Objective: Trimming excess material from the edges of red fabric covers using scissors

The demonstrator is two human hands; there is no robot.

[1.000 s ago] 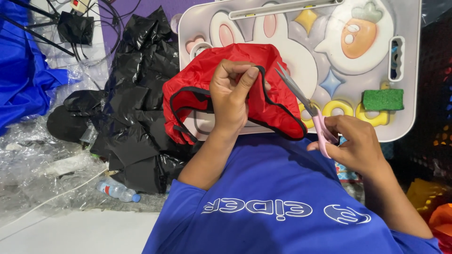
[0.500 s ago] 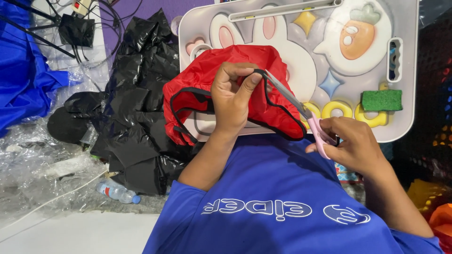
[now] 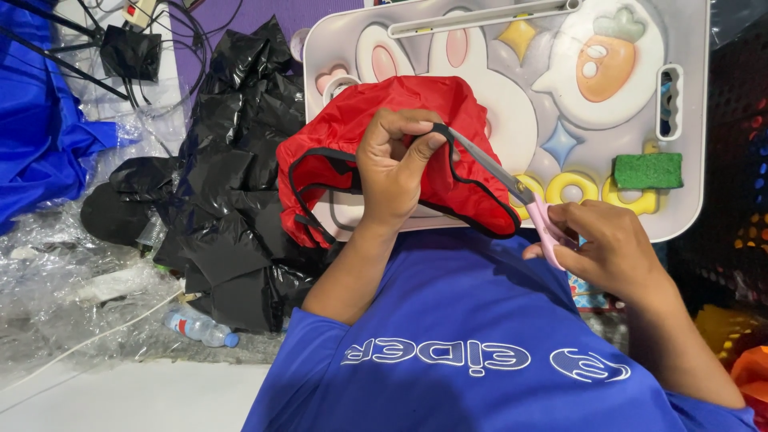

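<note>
- My left hand (image 3: 392,172) pinches the red cloth's (image 3: 376,120) black trim taut.
- My right hand (image 3: 612,248) grips scissors (image 3: 512,188), blades toward ten o'clock; best cut close.

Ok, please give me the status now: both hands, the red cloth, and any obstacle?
Left hand pinches black edging of red fabric piece. Right hand holds pink-handled scissors, blade tips at the pinched edge. Nothing blocking; green sponge lies aside on tray.

A crumpled red cloth (image 3: 376,152) with black edging lies bunched at the middle of the scene, its black edge lifted at the near right, where the grey blades of pink-handled scissors (image 3: 512,188), slanting up to the left, meet it.
</note>
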